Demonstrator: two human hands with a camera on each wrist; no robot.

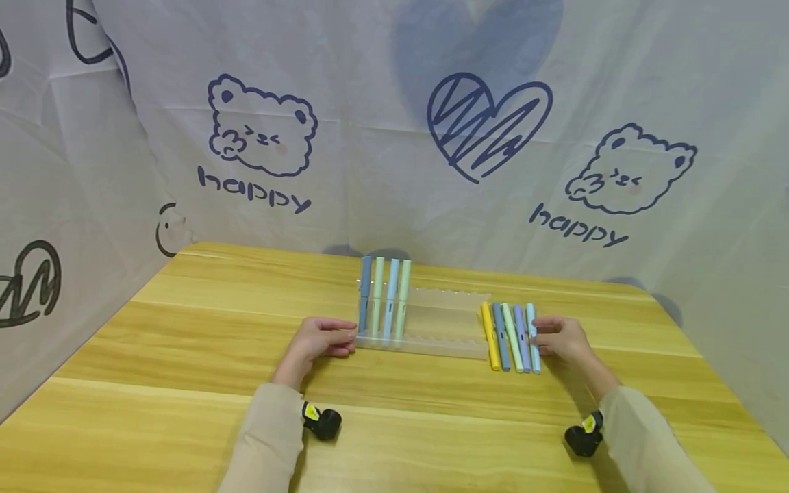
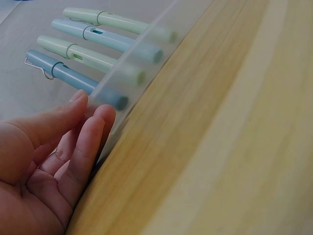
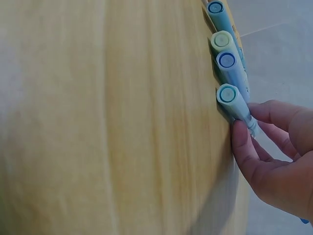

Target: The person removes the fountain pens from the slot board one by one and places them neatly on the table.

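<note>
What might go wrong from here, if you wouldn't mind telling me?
The right hand pinches the light blue pen, and the lilac pen lies close beside it, so lifting one might nudge the other.

The left hand is at the end of the clear rack; a push or tug there could shift the rack and unsettle the four pens in it.
</note>
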